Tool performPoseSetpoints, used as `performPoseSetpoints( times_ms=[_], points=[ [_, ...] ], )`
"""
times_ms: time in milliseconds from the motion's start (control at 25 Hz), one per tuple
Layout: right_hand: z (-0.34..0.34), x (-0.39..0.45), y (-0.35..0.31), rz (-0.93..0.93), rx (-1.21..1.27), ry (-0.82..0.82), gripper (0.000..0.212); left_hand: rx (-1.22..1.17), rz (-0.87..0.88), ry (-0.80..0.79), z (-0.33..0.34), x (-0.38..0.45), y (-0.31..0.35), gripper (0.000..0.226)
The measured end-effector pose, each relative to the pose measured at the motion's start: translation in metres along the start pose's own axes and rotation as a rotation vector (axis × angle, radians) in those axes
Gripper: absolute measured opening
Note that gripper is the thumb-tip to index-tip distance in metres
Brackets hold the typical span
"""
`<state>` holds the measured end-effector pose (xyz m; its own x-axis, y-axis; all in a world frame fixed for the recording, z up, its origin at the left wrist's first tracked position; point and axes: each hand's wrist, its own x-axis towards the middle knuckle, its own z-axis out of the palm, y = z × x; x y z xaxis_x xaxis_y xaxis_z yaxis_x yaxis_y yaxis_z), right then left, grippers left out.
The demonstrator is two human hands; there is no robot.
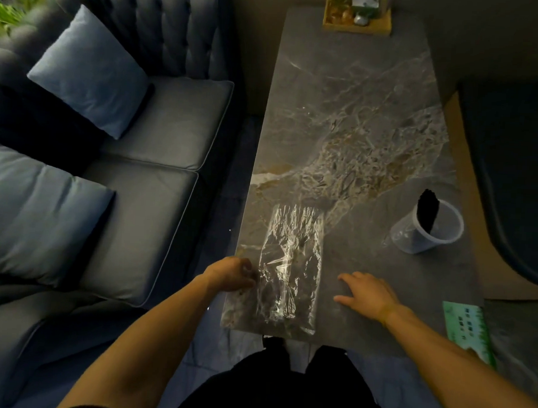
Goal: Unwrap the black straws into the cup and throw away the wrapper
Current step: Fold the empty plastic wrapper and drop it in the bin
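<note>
the clear crumpled wrapper [291,266] lies flat on the marble table [373,122], its long axis running from the near edge away from the person. the left hand [232,274] pinches its left edge with curled fingers; the right hand [370,293] rests flat beside it, fingers spread. black straws [427,212] stand tilted left in the cup [430,231], well right.

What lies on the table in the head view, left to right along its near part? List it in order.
left hand → clear wrapper → right hand → cup holding black straws → green card
</note>
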<state>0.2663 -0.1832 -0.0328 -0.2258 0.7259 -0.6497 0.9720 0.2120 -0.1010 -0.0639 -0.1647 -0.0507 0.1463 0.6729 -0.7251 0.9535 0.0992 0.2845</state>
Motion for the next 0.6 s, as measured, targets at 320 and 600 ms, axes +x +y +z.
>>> performPoseSetpoints(
  times_ms=[320,600],
  points=[
    [-0.003,0.035,-0.027,0.071,0.427,-0.047,0.067,-0.432,-0.131,0.166,0.014,0.021,0.025,0.021],
    [0.009,0.050,-0.029,0.261,1.062,0.065,0.017,-0.522,-0.173,0.211,0.023,0.025,0.035,0.012]
  ],
)
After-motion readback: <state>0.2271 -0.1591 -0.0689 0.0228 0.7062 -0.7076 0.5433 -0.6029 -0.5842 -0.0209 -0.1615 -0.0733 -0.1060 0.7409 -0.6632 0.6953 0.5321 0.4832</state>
